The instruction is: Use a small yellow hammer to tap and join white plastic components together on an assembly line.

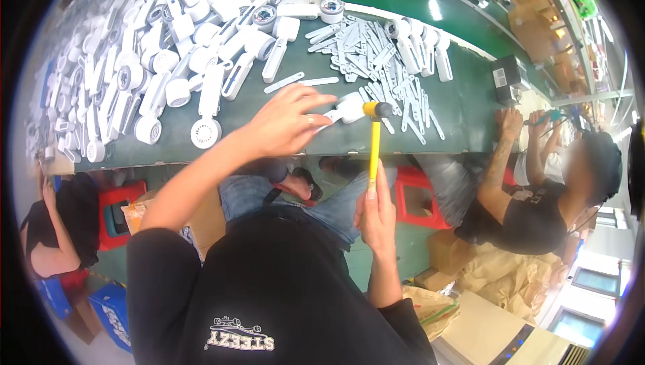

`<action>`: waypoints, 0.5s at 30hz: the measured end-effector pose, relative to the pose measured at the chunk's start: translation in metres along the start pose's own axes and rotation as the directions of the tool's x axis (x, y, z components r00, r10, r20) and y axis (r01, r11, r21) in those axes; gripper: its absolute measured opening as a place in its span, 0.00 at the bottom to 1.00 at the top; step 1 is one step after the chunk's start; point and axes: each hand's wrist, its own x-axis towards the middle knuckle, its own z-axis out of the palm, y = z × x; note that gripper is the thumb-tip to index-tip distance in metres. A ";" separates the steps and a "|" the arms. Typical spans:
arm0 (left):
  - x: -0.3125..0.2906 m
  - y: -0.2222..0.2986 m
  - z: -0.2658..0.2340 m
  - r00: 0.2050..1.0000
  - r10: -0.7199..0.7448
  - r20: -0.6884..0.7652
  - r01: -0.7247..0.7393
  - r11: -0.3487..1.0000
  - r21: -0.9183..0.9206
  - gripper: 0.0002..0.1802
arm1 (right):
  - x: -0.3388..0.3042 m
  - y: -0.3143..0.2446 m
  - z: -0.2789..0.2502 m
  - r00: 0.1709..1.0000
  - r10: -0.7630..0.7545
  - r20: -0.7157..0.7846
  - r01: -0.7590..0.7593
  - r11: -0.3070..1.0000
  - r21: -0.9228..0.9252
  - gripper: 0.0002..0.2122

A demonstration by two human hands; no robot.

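My right hand [378, 212] is closed around the yellow handle of a small hammer [374, 143], its yellow-and-black head raised at the table's near edge. That head overlaps the round end of a white handheld fan body [349, 107] in the picture; I cannot tell whether they touch. My left hand [285, 122] holds the fan's handle, thumb and fingers bent about it, and partly hides it. Just beyond lie two thin white strips [318, 81]. A heap of similar white strips [359, 49] spreads to the right of the fan.
Many white fan bodies [154, 56] are piled across the left of the green table [463, 110]. Several more fans [422, 46] lie beyond the strips. A co-worker [537, 197] sits at right, another person [64, 220] at left. Red stools [416, 197] and cardboard boxes [447, 257] stand below.
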 end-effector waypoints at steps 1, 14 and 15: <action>-0.012 0.007 0.002 1.000 0.004 0.004 -0.004 1.000 -0.001 0.18 | -0.003 -0.005 0.002 1.000 -0.012 0.026 0.013 0.999 -0.046 0.28; -0.049 -0.008 0.044 0.958 -0.122 -0.260 0.136 0.990 0.039 0.17 | 0.015 -0.004 0.028 0.996 0.082 0.036 -0.063 0.923 -0.380 0.27; -0.049 -0.008 0.045 0.957 -0.126 -0.262 0.141 0.989 0.038 0.17 | 0.006 -0.008 0.024 0.999 0.017 0.027 -0.005 0.920 -0.391 0.26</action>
